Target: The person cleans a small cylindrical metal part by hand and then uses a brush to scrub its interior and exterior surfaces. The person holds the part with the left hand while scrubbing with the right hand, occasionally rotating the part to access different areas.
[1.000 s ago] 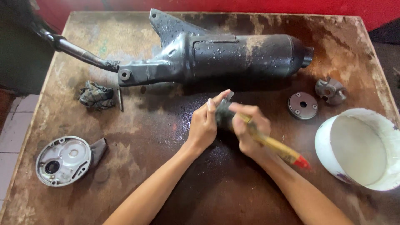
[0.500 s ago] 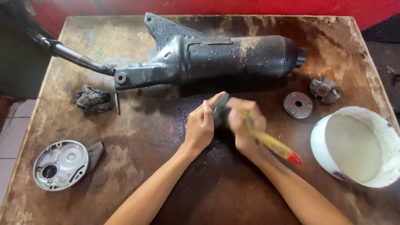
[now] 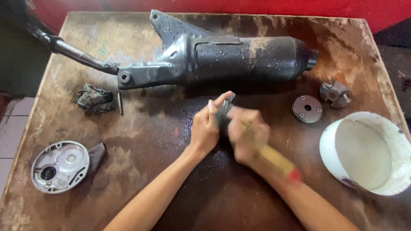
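Observation:
My left hand (image 3: 205, 130) grips a small dark metal part (image 3: 223, 112) just above the middle of a wet brown table (image 3: 171, 171). My right hand (image 3: 247, 136) is blurred and holds a brush with a yellow handle and red tip (image 3: 276, 160); its head is against the dark part and hidden by my fingers. A large black exhaust muffler (image 3: 222, 60) lies across the table just beyond both hands.
A white bucket (image 3: 368, 154) stands at the right edge. A round metal disc (image 3: 307, 108) and a lobed metal piece (image 3: 335, 93) lie right of the hands. At the left are a dirty rag (image 3: 95, 98), a thin pin (image 3: 120, 102) and a round grey cover (image 3: 61, 167).
My right hand has shifted with the brush over the dark part and is now blurred. My left hand keeps its hold in the same spot.

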